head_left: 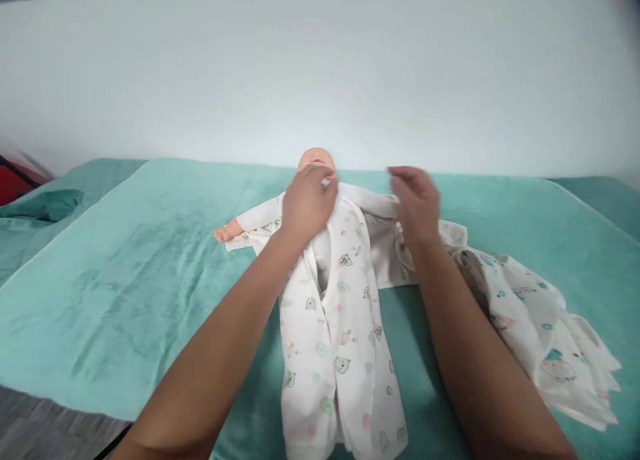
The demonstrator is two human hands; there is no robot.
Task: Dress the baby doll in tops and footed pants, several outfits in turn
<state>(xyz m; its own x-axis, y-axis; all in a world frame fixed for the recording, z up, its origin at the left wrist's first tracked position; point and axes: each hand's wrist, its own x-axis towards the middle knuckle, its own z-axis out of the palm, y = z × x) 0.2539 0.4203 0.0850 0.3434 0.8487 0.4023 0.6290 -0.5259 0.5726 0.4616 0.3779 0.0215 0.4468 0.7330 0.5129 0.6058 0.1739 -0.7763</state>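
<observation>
A baby doll (pixel 317 159) lies on its back, its head toward the wall and its arms spread in white sleeves. Over its front lies a white baby romper (pixel 345 300) printed with green animal faces, its legs stretched toward me. My left hand (pixel 311 203) is at the doll's neck, fingers curled onto the romper's top edge; they hide the neckline. Above the doll's arm at the right hovers my right hand (pixel 416 203). Its fingers are bent and smeared by motion, and nothing shows in them. A spread white printed garment (pixel 393 257) lies beneath the doll.
At the right, beside my forearm, a crumpled white printed cloth (pixel 535 333) rests on the green bedspread (pixel 125 267). A white wall (pixel 320 67) rises behind the bed. Something red (pixel 17 180) sits at the far left, near a bunched green fabric (pixel 43 205).
</observation>
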